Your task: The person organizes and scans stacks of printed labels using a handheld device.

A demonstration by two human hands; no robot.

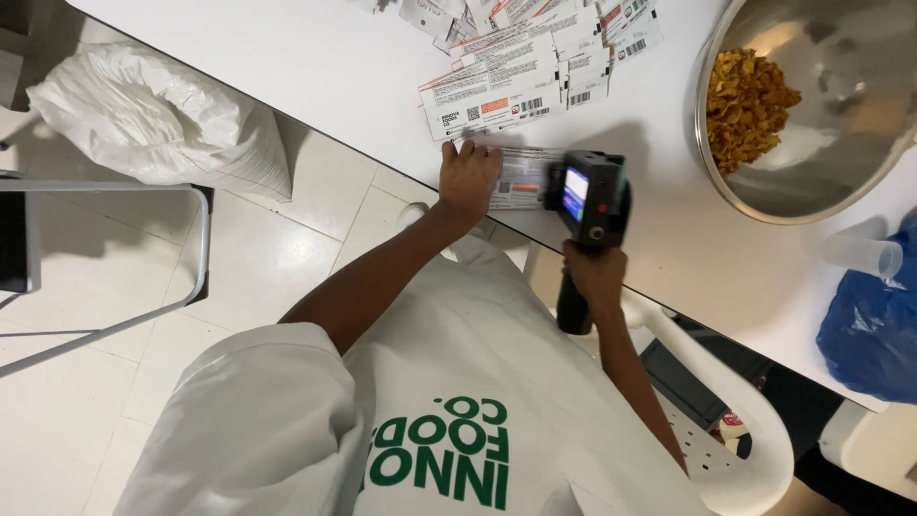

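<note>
My left hand [468, 180] lies flat on a printed label strip [521, 179] at the near edge of the white worktop [315, 67], fingers spread and pressing it down, gripping nothing. My right hand [594, 272] is wrapped tight around the black grip of a handheld printer [588, 196], whose head sits on the right end of that strip, its small screen lit. Just beyond lies a heap of similar labels [530, 62]. To the right stands a steel bowl [841, 182] of yellow-brown snack pieces [747, 105], with a clear plastic cup [864, 254] and a blue bag [871, 325] near it.
</note>
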